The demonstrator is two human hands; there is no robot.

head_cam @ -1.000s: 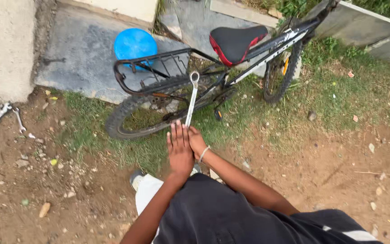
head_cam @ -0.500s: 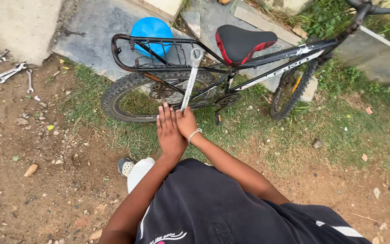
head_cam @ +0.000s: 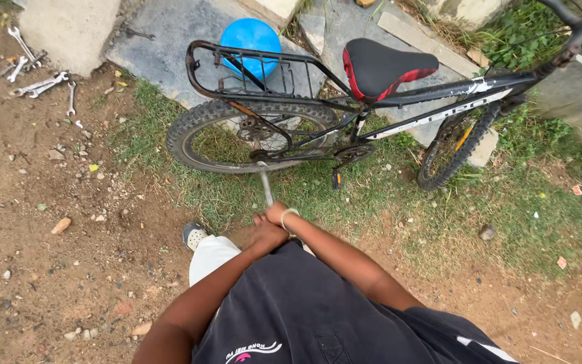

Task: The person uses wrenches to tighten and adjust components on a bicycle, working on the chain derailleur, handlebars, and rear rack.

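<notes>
Both hands, left hand (head_cam: 266, 234) and right hand (head_cam: 279, 214), close their grip on a long silver wrench (head_cam: 265, 184). Its slim shaft points up toward the bicycle (head_cam: 345, 121), just below the rear wheel (head_cam: 197, 125).

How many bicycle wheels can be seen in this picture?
2. The rear wheel stands on the grass under the black rack. The front wheel is at the right, below the frame, partly hidden by it.

Shiny metal wrench (head_cam: 265, 185), glossy plastic ball (head_cam: 250, 37), matt bicycle saddle (head_cam: 378, 64).
</notes>
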